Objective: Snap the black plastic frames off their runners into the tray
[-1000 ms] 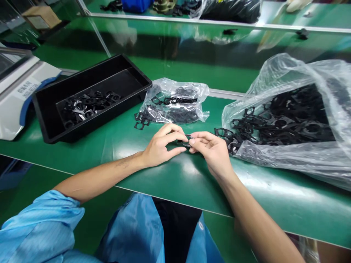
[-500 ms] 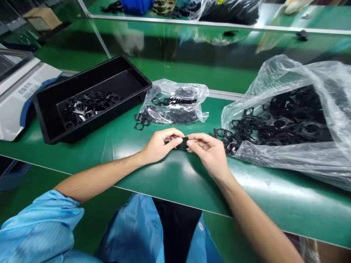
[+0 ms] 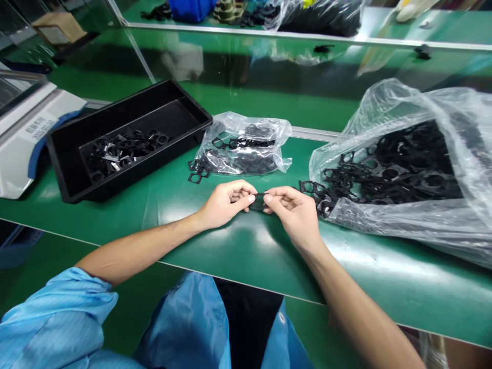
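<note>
Between my two hands is a small flat black plastic part (image 3: 259, 202), held just above the green table. My left hand (image 3: 227, 204) pinches its left end between thumb and fingers. The right end is pinched by my right hand (image 3: 292, 207). Fingers cover much of the part, so its full shape is hidden. Right of my right hand, black plastic frames with round holes (image 3: 348, 177) spill from the mouth of a large clear plastic bag (image 3: 400, 218). Beyond my hands lies a smaller clear bag (image 3: 246, 161) of similar black pieces, with a few loose frames (image 3: 195, 177) at its left.
A black tray (image 3: 134, 177) at the left holds a pile of black parts, some with shiny metal-looking pieces. Beside it stands a white and blue device (image 3: 26, 138). Along the back runs a raised shelf with a blue bin (image 3: 191, 9) and bagged parts.
My right hand has shifted slightly right and its thumb sits a little differently on the black part. A bit more of the part shows between my fingertips. My left hand has barely moved.
</note>
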The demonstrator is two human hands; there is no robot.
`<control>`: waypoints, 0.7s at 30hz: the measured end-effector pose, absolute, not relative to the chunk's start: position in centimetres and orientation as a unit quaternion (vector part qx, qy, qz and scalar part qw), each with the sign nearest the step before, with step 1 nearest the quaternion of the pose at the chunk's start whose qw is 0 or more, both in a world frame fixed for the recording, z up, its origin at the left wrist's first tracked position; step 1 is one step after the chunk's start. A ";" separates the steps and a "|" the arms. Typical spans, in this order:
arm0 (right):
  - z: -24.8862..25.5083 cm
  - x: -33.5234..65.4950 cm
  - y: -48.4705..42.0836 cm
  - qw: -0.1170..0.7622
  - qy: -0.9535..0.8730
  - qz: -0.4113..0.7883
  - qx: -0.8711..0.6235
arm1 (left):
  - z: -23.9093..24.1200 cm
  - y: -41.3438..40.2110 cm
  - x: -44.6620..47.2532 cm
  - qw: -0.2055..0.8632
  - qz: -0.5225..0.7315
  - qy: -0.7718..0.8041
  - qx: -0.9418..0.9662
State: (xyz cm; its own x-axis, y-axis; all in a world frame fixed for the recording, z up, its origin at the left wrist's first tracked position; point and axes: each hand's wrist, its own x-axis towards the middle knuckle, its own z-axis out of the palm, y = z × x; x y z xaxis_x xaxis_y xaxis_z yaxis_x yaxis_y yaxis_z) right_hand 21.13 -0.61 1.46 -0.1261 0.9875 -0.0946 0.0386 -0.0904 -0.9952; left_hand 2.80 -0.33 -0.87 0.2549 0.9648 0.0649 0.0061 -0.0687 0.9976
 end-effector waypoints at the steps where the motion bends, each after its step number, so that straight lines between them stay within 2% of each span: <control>1: 1.5 21.2 -0.6 0.438 -0.510 0.547 -0.499 | -0.9 -0.4 2.8 0.538 0.445 0.417 0.581; 10: 1.3 21.4 -0.4 0.424 -0.493 0.592 -0.477 | -1.5 -0.2 2.6 0.509 0.458 0.409 0.603; 14: 1.0 21.4 -0.1 0.425 -0.516 0.572 -0.476 | -1.8 0.3 3.0 0.479 0.463 0.417 0.619; 17: 1.2 21.5 0.4 0.432 -0.527 0.548 -0.485 | -1.0 1.2 2.7 0.411 0.474 0.422 0.654; 21: 1.4 21.9 0.8 0.442 -0.542 0.529 -0.481 | 1.6 2.4 -1.4 0.250 0.498 0.450 0.698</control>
State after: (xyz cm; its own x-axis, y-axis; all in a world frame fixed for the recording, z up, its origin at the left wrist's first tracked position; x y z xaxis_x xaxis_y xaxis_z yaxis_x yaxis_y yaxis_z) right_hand 21.89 0.81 1.39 -0.1474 0.9887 -0.0290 0.0535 -0.0213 -0.9983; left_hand -1.36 2.44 1.62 0.0991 0.8774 0.4693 0.3801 -0.4693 0.7971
